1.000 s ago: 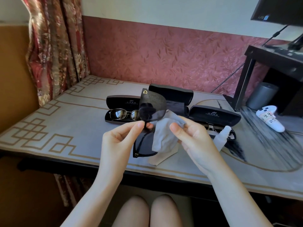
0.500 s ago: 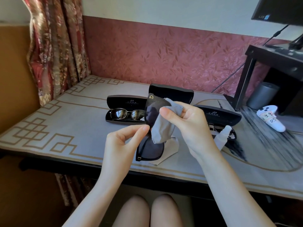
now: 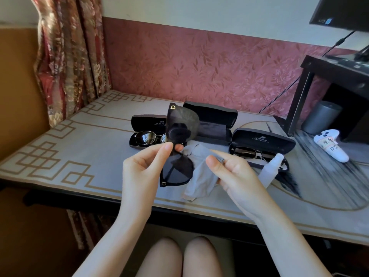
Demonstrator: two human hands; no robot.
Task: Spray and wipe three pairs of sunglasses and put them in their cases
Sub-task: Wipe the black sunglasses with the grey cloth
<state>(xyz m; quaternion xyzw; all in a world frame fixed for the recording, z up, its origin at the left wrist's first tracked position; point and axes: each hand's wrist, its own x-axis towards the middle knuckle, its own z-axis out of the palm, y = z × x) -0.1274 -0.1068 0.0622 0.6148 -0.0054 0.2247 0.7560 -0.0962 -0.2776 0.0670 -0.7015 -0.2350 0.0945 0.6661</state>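
My left hand (image 3: 145, 166) pinches the bridge of large black sunglasses (image 3: 180, 144), held upright above the table with one lens up and one down. My right hand (image 3: 233, 174) pinches a grey cleaning cloth (image 3: 199, 176) just right of the lower lens, apart from the glass. Three black cases lie open behind: the left case (image 3: 147, 124) holds metal-framed sunglasses (image 3: 147, 136), the middle case (image 3: 211, 118) shows only its dark lining, the right case (image 3: 263, 140) holds another metal pair (image 3: 247, 152). A clear spray bottle (image 3: 269, 172) lies by the right case.
The table (image 3: 79, 156) has a grey cover with gold key pattern. A dark stand (image 3: 329, 76) rises at the right with a grey cylinder (image 3: 319, 116) under it and a white controller (image 3: 331, 144) in front. A floral curtain (image 3: 69, 56) hangs at the left.
My right hand has drawn the cloth down off the upper lens and away to the right. The sunglasses in my left hand now stand taller, the upper lens uncovered.
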